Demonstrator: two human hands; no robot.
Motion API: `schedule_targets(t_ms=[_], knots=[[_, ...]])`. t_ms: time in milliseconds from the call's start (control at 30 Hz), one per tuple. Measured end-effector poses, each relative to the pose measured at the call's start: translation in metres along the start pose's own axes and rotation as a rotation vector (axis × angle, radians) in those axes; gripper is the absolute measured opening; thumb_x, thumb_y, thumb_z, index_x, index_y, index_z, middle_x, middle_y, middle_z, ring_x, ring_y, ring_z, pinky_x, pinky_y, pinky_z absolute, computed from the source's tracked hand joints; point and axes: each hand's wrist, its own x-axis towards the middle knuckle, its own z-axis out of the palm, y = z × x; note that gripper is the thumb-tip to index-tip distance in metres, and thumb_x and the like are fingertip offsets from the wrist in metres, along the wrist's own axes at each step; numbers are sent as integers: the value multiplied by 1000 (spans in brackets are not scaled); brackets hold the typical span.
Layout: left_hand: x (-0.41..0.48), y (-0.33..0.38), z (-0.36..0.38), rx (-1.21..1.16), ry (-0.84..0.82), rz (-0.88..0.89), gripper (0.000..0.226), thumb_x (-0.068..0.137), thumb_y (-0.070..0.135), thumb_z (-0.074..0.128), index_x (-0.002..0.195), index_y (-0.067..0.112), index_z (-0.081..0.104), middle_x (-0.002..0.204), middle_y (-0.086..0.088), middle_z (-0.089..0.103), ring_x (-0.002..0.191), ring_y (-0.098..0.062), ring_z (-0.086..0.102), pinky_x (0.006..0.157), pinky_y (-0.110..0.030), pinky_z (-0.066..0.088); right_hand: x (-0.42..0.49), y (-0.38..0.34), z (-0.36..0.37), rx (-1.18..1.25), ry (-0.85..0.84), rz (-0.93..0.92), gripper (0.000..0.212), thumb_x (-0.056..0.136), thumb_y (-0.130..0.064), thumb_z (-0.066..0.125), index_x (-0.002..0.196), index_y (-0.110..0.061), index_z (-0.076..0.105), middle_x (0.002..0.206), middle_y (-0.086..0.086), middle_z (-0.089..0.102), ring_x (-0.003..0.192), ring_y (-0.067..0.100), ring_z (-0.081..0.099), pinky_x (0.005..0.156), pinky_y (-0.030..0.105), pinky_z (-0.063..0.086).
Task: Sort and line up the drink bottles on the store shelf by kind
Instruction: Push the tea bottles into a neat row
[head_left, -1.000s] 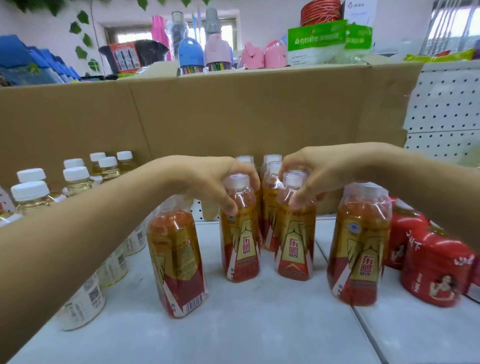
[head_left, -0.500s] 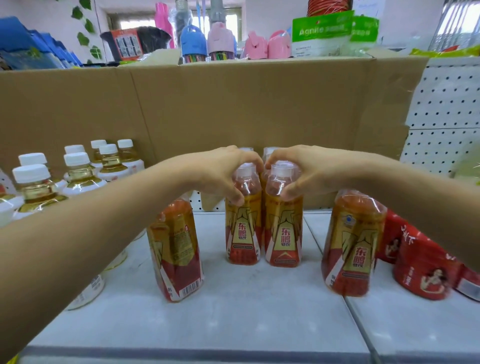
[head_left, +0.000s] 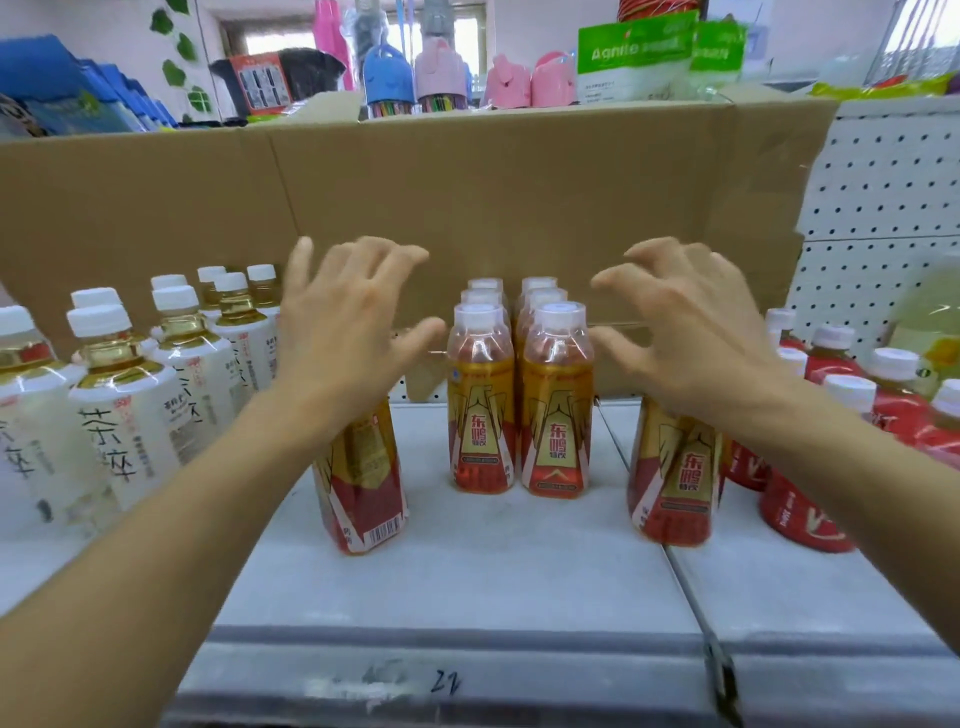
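Note:
Two rows of orange energy-drink bottles with red and gold labels stand mid-shelf, front pair side by side: left one (head_left: 480, 410), right one (head_left: 557, 415). My left hand (head_left: 348, 332) hovers left of them with fingers spread, holding nothing. My right hand (head_left: 691, 338) hovers to their right, fingers spread and slightly bent, also empty. A loose bottle of the same kind (head_left: 363, 478) stands under my left wrist, label turned away. Another one (head_left: 675, 478) stands under my right wrist.
White-labelled tea bottles (head_left: 124, 405) crowd the shelf's left side. Red-labelled bottles (head_left: 795, 499) stand at the right. A cardboard wall (head_left: 519, 197) backs the shelf (head_left: 467, 582), with pegboard (head_left: 878, 218) to the right. Goods sit on top behind.
Both hands have let go of the front pair of orange bottles and lifted apart with fingers spread. The pair now stands together in the rows.

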Motion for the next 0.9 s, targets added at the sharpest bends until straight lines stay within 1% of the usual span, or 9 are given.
schedule_targets(t_ms=[67, 133, 233, 300, 433, 500, 600, 733, 900], knots=[[-22, -8, 3, -240, 99, -227, 68, 85, 47, 69, 142, 22, 42, 135, -4, 50, 123, -23, 49, 108, -48, 38, -19, 5, 8, 143, 209, 100, 47, 87, -35, 67, 130, -17, 56, 137, 12, 47, 125, 30, 43, 104, 50, 35], [-43, -6, 7, -630, 98, -507, 79, 79, 47, 78, 143, 26, 36, 135, 0, 49, 118, -17, 52, 96, -37, 46, -38, 10, 15, 408, 279, 242, 62, 85, -30, 72, 138, -15, 43, 141, 11, 39, 128, 27, 41, 105, 46, 40], [-73, -1, 15, -983, 2, -764, 86, 64, 57, 82, 135, 29, 42, 124, 3, 60, 107, -14, 63, 82, -31, 53, -66, 10, 21, 942, 127, 562, 82, 80, -35, 77, 143, -31, 26, 141, 2, 41, 123, 19, 50, 100, 43, 47], [-88, 6, 18, -1022, -60, -826, 81, 58, 57, 81, 127, 30, 46, 114, 7, 63, 103, -12, 63, 74, -27, 51, -82, 8, 28, 1021, -25, 646, 78, 76, -34, 80, 137, -31, 31, 126, -4, 53, 109, 11, 57, 97, 44, 48], [-100, 33, 16, -1024, -88, -807, 76, 72, 34, 85, 129, 35, 35, 116, 12, 56, 105, -7, 59, 79, -25, 48, -94, -7, 34, 1058, -144, 658, 63, 72, -30, 84, 120, -26, 44, 107, -7, 61, 96, 5, 61, 85, 34, 52], [-102, 51, 14, -1062, -144, -755, 87, 76, 25, 84, 140, 37, 26, 126, 12, 52, 112, -6, 55, 89, -28, 46, -94, -21, 33, 1122, -185, 607, 64, 69, -31, 85, 119, -26, 45, 106, -8, 63, 96, 5, 63, 76, 24, 50], [-114, 63, 20, -1080, -303, -649, 104, 74, 16, 86, 147, 38, 16, 137, 10, 48, 122, -5, 51, 95, -23, 45, -97, -41, 36, 1168, -235, 548, 68, 68, -33, 86, 119, -29, 43, 107, -12, 64, 97, 1, 64, 79, 22, 50], [-131, 65, 27, -1053, -605, -578, 97, 69, 4, 87, 141, 31, 28, 123, 8, 61, 106, 2, 61, 86, -17, 53, -115, -48, 43, 1101, -377, 517, 74, 69, -29, 88, 122, -31, 36, 108, -19, 58, 95, -6, 58, 74, 12, 48], [-125, 59, 31, -1084, -733, -518, 89, 70, -1, 84, 138, 32, 38, 119, 8, 66, 99, 4, 64, 82, -14, 53, -119, -43, 47, 1103, -454, 554, 74, 70, -23, 88, 123, -31, 36, 114, -14, 60, 101, -1, 61, 78, 15, 50]])
